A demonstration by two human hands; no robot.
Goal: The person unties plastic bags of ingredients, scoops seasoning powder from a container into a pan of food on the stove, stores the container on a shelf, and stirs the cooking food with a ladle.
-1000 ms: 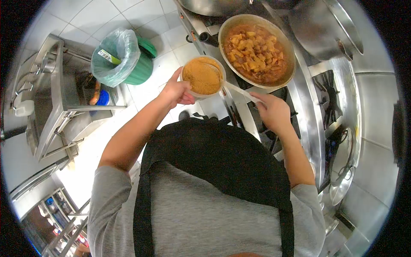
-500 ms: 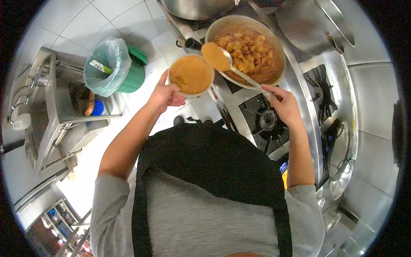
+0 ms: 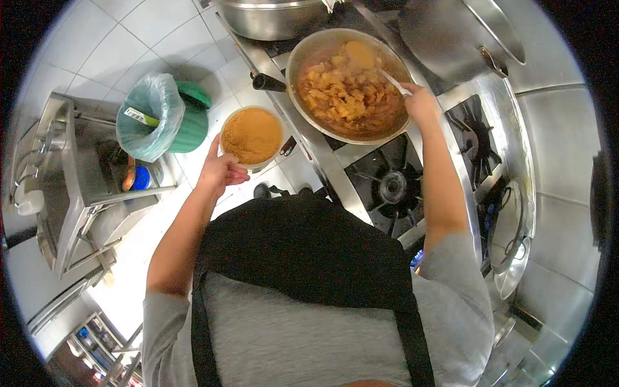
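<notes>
My left hand [image 3: 222, 170] is closed round the side of a round tub [image 3: 252, 136] filled with orange-brown powder, held up left of the stove. In my right hand [image 3: 420, 105] is the handle of a large spoon [image 3: 391, 80]. The spoon's bowl, heaped with the same powder, is over the far side of a wide frying pan [image 3: 351, 90]. Chunks of browned food in a reddish-brown sauce fill much of that pan. Its black handle [image 3: 268, 82] points left, between the pan and the tub.
An unused burner [image 3: 392, 186] lies in front of the pan. Large steel pots [image 3: 274, 19] stand behind it and at the right [image 3: 451, 39]. On the left are a green bin [image 3: 188, 126] with a plastic liner and a steel sink unit [image 3: 77, 187].
My right hand has carried the powder-filled spoon from beside the tub to over the far part of the pan. My left hand and the tub have moved left and slightly down in view.
</notes>
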